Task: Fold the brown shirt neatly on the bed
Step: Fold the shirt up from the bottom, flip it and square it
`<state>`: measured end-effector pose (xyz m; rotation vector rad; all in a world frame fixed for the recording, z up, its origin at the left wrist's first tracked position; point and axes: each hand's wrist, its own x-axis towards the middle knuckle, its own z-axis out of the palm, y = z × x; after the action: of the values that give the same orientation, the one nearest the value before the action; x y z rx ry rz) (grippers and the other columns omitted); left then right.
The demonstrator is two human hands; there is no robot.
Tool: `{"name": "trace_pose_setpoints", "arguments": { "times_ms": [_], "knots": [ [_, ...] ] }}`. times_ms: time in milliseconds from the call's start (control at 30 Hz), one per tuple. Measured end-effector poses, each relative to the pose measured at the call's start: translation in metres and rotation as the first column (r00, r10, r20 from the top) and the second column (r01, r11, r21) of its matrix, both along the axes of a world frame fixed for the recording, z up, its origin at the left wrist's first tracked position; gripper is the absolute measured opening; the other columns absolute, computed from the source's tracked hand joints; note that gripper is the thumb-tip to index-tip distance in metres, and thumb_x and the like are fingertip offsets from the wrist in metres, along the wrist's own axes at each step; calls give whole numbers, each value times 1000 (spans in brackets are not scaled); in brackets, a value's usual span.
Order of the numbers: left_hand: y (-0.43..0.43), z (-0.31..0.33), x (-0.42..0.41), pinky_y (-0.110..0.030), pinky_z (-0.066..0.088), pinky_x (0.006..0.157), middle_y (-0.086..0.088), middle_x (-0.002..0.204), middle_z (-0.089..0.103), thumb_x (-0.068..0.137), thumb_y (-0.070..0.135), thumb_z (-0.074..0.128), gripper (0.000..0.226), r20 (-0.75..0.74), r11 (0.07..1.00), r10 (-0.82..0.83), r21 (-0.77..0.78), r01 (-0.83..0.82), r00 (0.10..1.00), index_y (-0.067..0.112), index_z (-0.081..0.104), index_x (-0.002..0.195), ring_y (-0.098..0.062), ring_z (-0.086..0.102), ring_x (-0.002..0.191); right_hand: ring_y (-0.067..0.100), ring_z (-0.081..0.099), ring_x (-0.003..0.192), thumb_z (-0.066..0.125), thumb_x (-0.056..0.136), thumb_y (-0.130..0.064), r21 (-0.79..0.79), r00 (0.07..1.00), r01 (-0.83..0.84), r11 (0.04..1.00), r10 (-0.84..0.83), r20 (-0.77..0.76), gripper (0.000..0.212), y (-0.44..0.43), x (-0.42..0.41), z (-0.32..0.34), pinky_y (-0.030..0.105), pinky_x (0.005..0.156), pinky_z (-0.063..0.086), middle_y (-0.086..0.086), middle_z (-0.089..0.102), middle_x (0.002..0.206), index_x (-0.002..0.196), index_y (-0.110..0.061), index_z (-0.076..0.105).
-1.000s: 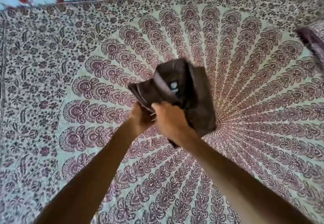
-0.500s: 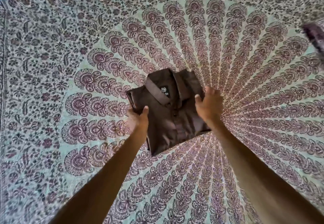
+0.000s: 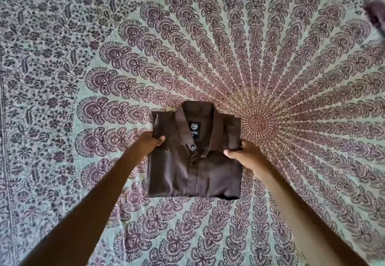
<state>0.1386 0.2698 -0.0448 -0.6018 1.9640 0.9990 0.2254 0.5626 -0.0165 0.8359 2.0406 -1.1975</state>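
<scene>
The brown shirt (image 3: 200, 167) lies folded into a neat rectangle on the bed (image 3: 83, 78), collar and black label facing up, buttons down the middle. My left hand (image 3: 149, 141) grips its left edge near the shoulder, thumb on top and fingers underneath. My right hand (image 3: 244, 154) grips the right edge the same way, thumb on the front panel. The shirt's lower edge rests flat on the sheet.
The bed is covered by a patterned mandala sheet in green and maroon, its centre just right of the shirt. A dark purplish piece of cloth (image 3: 376, 15) shows at the far upper right edge.
The shirt went from bunched and lifted in both hands to turned front-up, spread between the hands, and lowered flat onto the bed. My hands moved apart to its two sides.
</scene>
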Motion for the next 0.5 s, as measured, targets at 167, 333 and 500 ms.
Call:
{"name": "trace_pose_setpoints", "arguments": {
  "times_ms": [167, 333, 500],
  "knots": [
    [19, 16, 7, -39, 48, 80, -10, 118, 48, 83, 31, 70, 54, -571, 945, -91, -308, -110, 816, 10, 42, 125, -22, 47, 99, 19, 60, 83, 71, 86, -30, 378, 893, 156, 913, 34, -449, 40, -3, -1, -7, 20, 72, 42, 10, 68, 95, 113, -3, 61],
    [29, 10, -27, -26, 34, 70, -9, 111, 52, 91, 24, 62, 30, -577, 940, -286, -323, 108, 765, 14, 57, 118, -20, 47, 95, 29, 67, 85, 68, 85, -37, 377, 912, 139, 916, 30, -408, 38, -1, -36, -18, 30, 68, 45, 13, 73, 95, 105, -5, 70],
    [17, 9, -48, -14, 35, 43, -4, 93, 71, 88, 12, 64, 7, -602, 956, -260, -270, 114, 755, 18, 67, 89, -9, 53, 64, 27, 62, 78, 66, 87, -22, 281, 951, 133, 950, -43, -307, 21, 6, -52, -18, 31, 61, 38, 14, 69, 82, 90, -2, 70]
  ]
}}
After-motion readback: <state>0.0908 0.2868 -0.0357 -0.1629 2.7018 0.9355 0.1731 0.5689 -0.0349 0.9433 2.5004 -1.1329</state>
